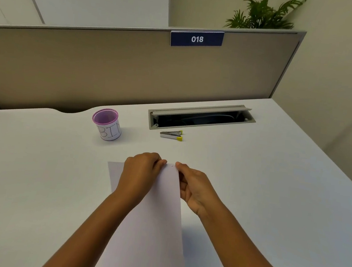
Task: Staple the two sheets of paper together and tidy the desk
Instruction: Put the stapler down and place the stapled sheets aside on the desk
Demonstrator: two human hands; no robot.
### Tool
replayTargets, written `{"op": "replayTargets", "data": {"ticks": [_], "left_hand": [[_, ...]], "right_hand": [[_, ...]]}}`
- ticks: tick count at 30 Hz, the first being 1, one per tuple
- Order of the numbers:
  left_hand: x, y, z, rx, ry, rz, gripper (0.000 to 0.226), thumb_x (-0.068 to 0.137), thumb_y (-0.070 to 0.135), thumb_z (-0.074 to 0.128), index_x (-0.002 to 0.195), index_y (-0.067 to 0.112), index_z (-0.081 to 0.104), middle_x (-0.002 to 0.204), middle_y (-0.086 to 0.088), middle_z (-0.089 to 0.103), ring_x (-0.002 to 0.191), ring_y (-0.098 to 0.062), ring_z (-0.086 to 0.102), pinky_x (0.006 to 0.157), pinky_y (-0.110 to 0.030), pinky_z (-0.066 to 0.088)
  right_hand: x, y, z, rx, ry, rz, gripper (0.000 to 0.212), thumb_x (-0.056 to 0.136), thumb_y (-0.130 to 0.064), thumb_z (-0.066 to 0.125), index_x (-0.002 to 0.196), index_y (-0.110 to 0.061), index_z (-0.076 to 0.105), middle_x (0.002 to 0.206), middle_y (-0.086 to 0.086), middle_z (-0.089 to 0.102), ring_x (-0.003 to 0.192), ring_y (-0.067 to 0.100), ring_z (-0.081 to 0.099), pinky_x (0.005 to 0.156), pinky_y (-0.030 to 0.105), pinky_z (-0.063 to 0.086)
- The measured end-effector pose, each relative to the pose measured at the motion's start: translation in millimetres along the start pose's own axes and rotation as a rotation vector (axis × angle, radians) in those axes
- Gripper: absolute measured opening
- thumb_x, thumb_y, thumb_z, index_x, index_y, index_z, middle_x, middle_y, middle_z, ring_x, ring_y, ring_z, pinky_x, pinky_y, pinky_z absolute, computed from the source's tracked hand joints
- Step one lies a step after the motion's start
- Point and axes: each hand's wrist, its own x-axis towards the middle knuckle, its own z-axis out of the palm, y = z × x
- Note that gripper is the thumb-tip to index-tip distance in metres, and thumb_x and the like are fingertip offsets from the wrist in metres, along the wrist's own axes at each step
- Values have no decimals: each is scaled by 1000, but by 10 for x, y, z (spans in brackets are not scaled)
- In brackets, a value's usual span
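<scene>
Both hands, left hand (140, 168) and right hand (193, 189), pinch the paper (164, 197) top near the stapler (171, 134); uneven pulling could tear it.

Both hands are pinching the far edge of the paper (158, 207) over the white counter (252, 185): left hand (139, 173), right hand (195, 187). Beyond, the stapler (171, 134) and a purple-rimmed cup (107, 127) are sitting well apart.
</scene>
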Motion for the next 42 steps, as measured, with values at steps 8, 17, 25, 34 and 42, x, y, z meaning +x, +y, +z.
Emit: {"op": "replayTargets", "data": {"ticks": [8,17,25,34,42], "left_hand": [[16,-93,134,-33,18,-6,30,93,31,43,94,9,64,94,-10,68,75,-15,51,77,-27,39],[117,-116,199,-47,36,-6,29,93,31,44,96,9,64,97,-10,68,76,-13,48,77,-23,37],[218,-106,242,-45,10,2,30,93,32,44,98,9,63,100,-11,68,77,-13,48,76,-23,36],[383,-352,-96,-226,161,12,22,92,19,47,77,8,58,80,-15,61,74,-25,49,61,-31,33],[416,-644,-582,-617,613,-21,29,96,18,37,68,13,45,56,15,47,53,6,40,50,-9,30]], "right_hand": [[92,77,-18,-64,13,-5,12,88,-26,58,88,-15,63,94,8,67,84,23,65,77,32,55],[202,76,-16,-101,58,-39,14,89,-25,54,79,-18,60,84,6,65,80,22,62,70,30,53],[239,67,-20,-119,47,-99,8,86,-25,60,79,-23,61,85,-1,64,77,15,59,62,24,51],[153,96,-256,-208,-129,33,35,95,-44,37,109,-19,57,99,7,68,92,22,68,79,32,56],[64,232,-755,-285,-77,167,36,91,-44,46,111,-19,61,105,4,69,92,21,68,78,34,56]]}}
